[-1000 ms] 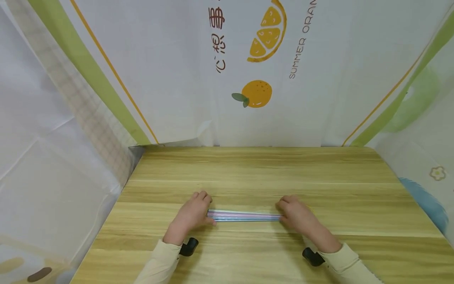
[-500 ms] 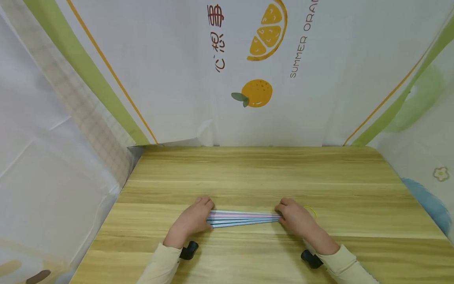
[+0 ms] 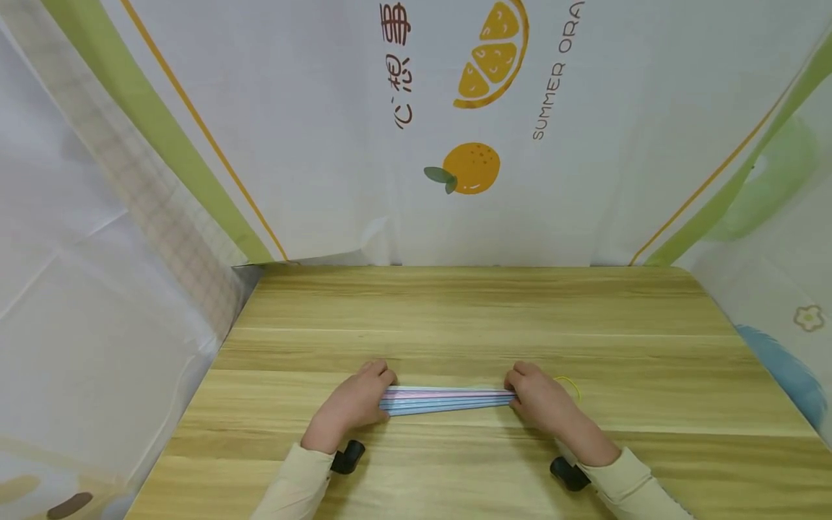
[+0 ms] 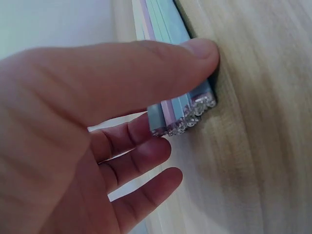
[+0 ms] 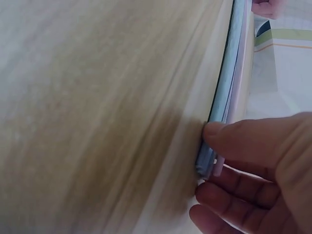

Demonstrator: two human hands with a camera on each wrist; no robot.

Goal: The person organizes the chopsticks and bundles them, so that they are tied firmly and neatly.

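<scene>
Item: bundle of pastel pink/blue plastic straws (image 3: 447, 399), flat on wooden worktop (image 3: 481, 310). L hand (image 3: 354, 404) & R hand (image 3: 544, 401) fingers pinch the ends. Risk: straws fan out and roll if either pinch loosens.

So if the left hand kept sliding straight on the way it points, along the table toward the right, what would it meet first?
The left hand points along the bundle of pastel sticks it grips, so it would likely meet the right hand holding the other end; nothing else shows between them.

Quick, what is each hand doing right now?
Left hand: pinches one end of the bundle of pastel sticks.
Right hand: pinches the bundle's other end.
</scene>
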